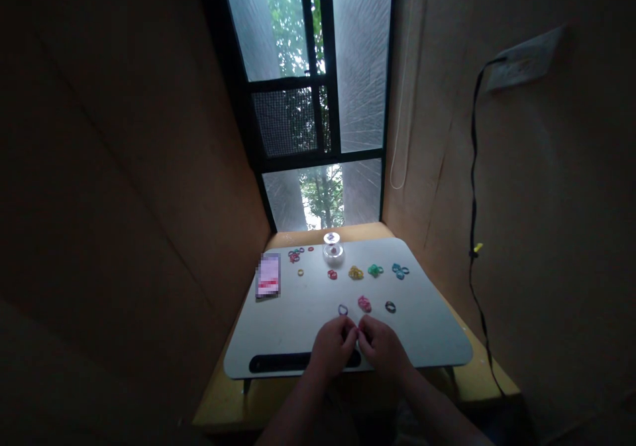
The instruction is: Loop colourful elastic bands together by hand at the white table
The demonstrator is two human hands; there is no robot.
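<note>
My left hand [336, 343] and my right hand [380, 341] meet over the front of a white low table [293, 327]. Both are closed, their fingertips pinched together. A tiny pinkish bit shows between them, too small to name. Just beyond my left hand lies a purple ring-shaped band [342, 309]. A pile of pink bands [364, 303] sits right past the fingertips, with a dark band [390, 307] to its right. Farther back lie small groups of red bands [332, 274], yellow bands [356, 272], green bands [375, 270] and blue bands [400, 271].
A clear round container [332, 252] stands at the table's back edge. Mixed bands [295, 255] and a single yellow band [301, 272] lie back left, near a blurred-out card or phone [268, 276]. A black slot [278, 362] runs along the front edge. A cable [474, 194] hangs on the right wall.
</note>
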